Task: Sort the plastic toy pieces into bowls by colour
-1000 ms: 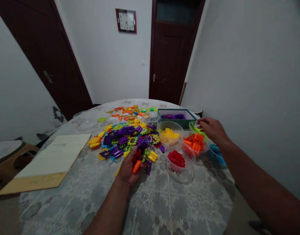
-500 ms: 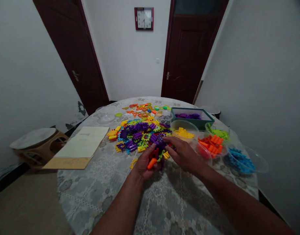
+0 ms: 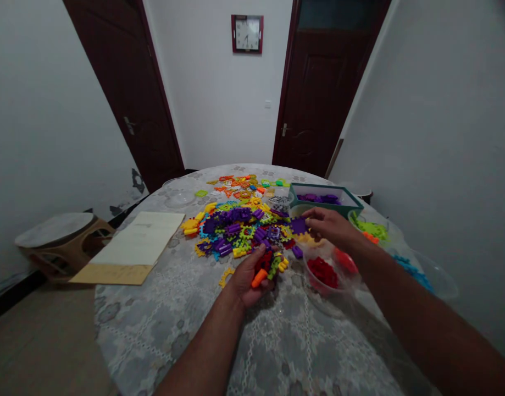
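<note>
One purple piece (image 3: 298, 226) juts from right-hand fingers (image 3: 318, 213).

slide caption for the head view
The right hand holds a purple piece; the left hand cradles red, orange and green pieces beside a colourful pile.

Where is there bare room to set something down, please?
Bare tablecloth lies between the left forearm and right forearm, and between the paper and left forearm. Plastic building pieces crowd the centre; bowls and a box the right.
</note>
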Motion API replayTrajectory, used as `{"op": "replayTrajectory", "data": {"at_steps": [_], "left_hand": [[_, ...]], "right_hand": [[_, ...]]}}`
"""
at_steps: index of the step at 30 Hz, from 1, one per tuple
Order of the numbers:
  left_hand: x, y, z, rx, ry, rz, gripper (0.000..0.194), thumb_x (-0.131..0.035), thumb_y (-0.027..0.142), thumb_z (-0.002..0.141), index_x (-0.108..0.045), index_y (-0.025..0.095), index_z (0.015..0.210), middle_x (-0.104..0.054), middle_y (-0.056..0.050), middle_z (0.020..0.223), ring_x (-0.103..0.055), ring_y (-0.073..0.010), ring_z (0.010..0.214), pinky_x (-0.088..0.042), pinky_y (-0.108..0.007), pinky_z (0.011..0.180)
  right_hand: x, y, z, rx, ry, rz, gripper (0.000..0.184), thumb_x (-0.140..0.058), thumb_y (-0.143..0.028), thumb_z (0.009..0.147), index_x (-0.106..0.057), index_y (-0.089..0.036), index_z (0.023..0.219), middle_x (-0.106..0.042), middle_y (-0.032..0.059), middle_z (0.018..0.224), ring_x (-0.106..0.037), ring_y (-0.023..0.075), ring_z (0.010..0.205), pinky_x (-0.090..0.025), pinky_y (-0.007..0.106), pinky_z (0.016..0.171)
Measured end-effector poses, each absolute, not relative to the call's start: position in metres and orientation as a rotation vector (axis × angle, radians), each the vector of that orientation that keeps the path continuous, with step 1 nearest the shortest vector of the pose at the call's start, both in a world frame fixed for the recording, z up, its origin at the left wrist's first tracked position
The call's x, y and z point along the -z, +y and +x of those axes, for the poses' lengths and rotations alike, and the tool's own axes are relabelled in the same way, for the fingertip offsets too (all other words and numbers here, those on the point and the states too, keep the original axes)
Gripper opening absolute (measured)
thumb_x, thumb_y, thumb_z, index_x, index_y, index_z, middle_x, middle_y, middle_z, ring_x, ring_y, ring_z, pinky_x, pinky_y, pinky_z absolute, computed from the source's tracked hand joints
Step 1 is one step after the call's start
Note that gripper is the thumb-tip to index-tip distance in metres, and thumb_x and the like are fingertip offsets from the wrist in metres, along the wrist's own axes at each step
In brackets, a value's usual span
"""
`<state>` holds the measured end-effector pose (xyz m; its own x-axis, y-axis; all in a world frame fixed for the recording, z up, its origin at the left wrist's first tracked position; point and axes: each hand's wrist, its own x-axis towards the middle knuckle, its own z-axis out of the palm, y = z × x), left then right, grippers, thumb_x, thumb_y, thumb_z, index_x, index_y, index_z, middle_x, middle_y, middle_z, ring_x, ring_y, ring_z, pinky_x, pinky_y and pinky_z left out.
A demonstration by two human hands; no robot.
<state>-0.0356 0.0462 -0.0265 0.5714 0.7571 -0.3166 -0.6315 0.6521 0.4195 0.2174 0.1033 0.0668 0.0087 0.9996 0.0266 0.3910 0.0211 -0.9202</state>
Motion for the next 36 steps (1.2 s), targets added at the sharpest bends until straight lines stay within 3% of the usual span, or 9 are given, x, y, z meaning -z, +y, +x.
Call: {"op": "replayTrajectory", "data": {"at_steps": [3, 6, 8, 11, 16, 23, 31, 36], "left_hand": [[0.029, 0.049, -0.037, -0.84, 0.503, 0.261, 0.042, -0.069, 0.048, 0.093, -0.071, 0.013, 0.117, -0.077, -0.013, 0.091, -0.072, -0.018, 0.061, -0.035, -0.014, 0.032], [0.028, 0.049, -0.036, -0.863, 0.507, 0.251, 0.047, -0.067, 0.053, 0.094, -0.071, 0.012, 0.117, -0.077, -0.015, 0.094, -0.072, -0.0175, 0.06, -0.035, -0.015, 0.031], [0.027, 0.049, -0.036, -0.87, 0.515, 0.246, 0.05, -0.066, 0.056, 0.093, -0.071, 0.012, 0.117, -0.077, -0.015, 0.093, -0.071, -0.0172, 0.058, -0.034, -0.015, 0.031], [0.026, 0.048, -0.035, -0.878, 0.513, 0.251, 0.051, -0.067, 0.056, 0.092, -0.071, 0.012, 0.118, -0.077, -0.015, 0.092, -0.071, -0.0174, 0.058, -0.035, -0.015, 0.031], [0.024, 0.048, -0.034, -0.879, 0.485, 0.249, 0.04, -0.067, 0.049, 0.094, -0.07, 0.012, 0.109, -0.075, -0.009, 0.082, -0.068, -0.015, 0.054, -0.036, -0.015, 0.03], [0.021, 0.047, -0.034, -0.832, 0.469, 0.298, 0.037, -0.063, 0.043, 0.099, -0.068, 0.013, 0.12, -0.072, -0.007, 0.08, -0.062, -0.0107, 0.048, -0.034, -0.013, 0.03], [0.015, 0.044, -0.033, -0.843, 0.542, 0.346, 0.035, -0.06, 0.038, 0.1, -0.066, 0.012, 0.122, -0.075, -0.015, 0.093, -0.07, -0.0164, 0.061, -0.034, -0.014, 0.031], [0.022, 0.047, -0.035, -0.845, 0.516, 0.328, 0.035, -0.061, 0.036, 0.099, -0.065, 0.012, 0.124, -0.075, -0.017, 0.105, -0.072, -0.017, 0.068, -0.038, -0.014, 0.033]], "right_hand": [[-0.079, 0.139, 0.241, -0.785, -1.291, -1.529, 0.036, -0.059, -0.016, 0.086, -0.064, -0.011, 0.121, -0.068, 0.0051, 0.077, -0.065, 0.0141, 0.06, -0.057, 0.025, 0.055], [-0.088, 0.152, 0.252, -0.6, -1.196, -1.54, 0.051, -0.055, -0.015, 0.089, -0.053, -0.013, 0.14, -0.072, 0.0129, 0.106, -0.07, 0.0154, 0.077, -0.06, 0.026, 0.065], [-0.088, 0.139, 0.246, -0.51, -1.297, -1.56, 0.047, -0.058, -0.018, 0.09, -0.059, -0.014, 0.136, -0.072, 0.0139, 0.113, -0.072, 0.0175, 0.082, -0.06, 0.028, 0.066], [-0.08, 0.095, 0.219, -0.513, -1.78, -1.472, 0.032, -0.061, -0.028, 0.093, -0.07, -0.019, 0.122, -0.075, 0.0098, 0.105, -0.072, 0.0196, 0.083, -0.061, 0.032, 0.072], [-0.056, 0.024, 0.164, -0.421, -2.379, -1.013, 0.029, -0.059, -0.019, 0.096, -0.071, -0.025, 0.122, -0.067, 0.0101, 0.131, -0.065, 0.0227, 0.117, -0.054, 0.042, 0.102], [-0.045, 0.01, 0.155, -0.419, -2.456, -0.961, 0.023, -0.049, -0.018, 0.104, -0.07, -0.021, 0.114, -0.07, 0.01, 0.119, -0.064, 0.0204, 0.114, -0.052, 0.037, 0.1], [-0.041, 0.012, 0.199, -0.624, -2.015, -1.234, 0.02, -0.059, -0.026, 0.099, -0.072, -0.021, 0.113, -0.076, 0.0047, 0.1, -0.069, 0.0172, 0.09, -0.052, 0.03, 0.084], [-0.035, 0.01, 0.217, -0.714, -1.871, -1.344, 0.021, -0.06, -0.034, 0.097, -0.074, -0.021, 0.107, -0.076, 0.004, 0.097, -0.069, 0.0184, 0.088, -0.053, 0.031, 0.081]]}}
